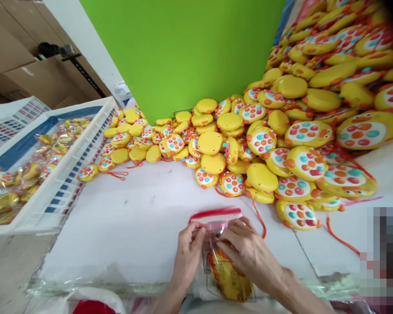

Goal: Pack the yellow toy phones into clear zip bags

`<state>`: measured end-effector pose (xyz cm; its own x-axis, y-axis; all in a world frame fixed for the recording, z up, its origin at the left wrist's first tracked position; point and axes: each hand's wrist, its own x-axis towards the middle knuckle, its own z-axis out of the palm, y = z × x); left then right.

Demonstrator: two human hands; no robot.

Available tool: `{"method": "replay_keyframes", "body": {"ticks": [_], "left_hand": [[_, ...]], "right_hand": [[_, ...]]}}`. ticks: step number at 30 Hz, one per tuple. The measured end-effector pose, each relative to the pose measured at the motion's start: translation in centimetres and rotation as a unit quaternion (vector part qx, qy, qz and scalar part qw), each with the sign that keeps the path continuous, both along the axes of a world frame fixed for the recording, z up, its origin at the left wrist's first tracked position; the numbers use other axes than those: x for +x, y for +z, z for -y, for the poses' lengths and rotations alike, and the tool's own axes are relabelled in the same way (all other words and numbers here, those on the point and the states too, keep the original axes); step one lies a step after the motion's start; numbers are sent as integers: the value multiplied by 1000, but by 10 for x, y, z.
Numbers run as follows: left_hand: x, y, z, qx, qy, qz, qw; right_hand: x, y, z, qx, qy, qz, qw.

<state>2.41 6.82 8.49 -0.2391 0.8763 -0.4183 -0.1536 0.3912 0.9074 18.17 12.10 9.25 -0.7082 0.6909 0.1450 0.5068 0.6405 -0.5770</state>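
A clear plastic bag (203, 279) with a red top edge lies at the near edge of the white table. Inside it sits a yellow duck-shaped toy (234, 283) with an orange cord, its plain side up. Thumb and fingers of my left hand (188, 253) pinch the bag's left side near the mouth. My right hand (249, 248) is closed on the bag's right side near the mouth, its fingertips partly hidden. Beyond my hands, many similar yellow toys (209, 143) lie heaped, several showing white faces with coloured buttons.
On the left stands a white plastic crate (94, 126) holding bagged toys (29, 174). A large green panel (190, 52) rises at the back behind the heap. The pile climbs high on the right. Orange cords (340, 237) trail on the table (118, 235). Cardboard boxes (52, 80) stand back left.
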Motion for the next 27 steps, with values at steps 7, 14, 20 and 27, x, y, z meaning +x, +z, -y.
{"method": "replay_keyframes", "body": {"ticks": [7, 14, 20, 27], "left_hand": [[-4, -5, 8, 16, -47, 6, 999], [0, 5, 5, 11, -71, -49, 996], [3, 13, 6, 25, -107, -191, 975], [-8, -10, 12, 17, -86, -121, 989]], "right_hand": [[-13, 0, -5, 15, -14, -45, 999], [-25, -3, -3, 85, 7, 5, 996], [-29, -3, -5, 77, -7, -7, 997], [63, -19, -5, -48, -223, -65, 972]]}}
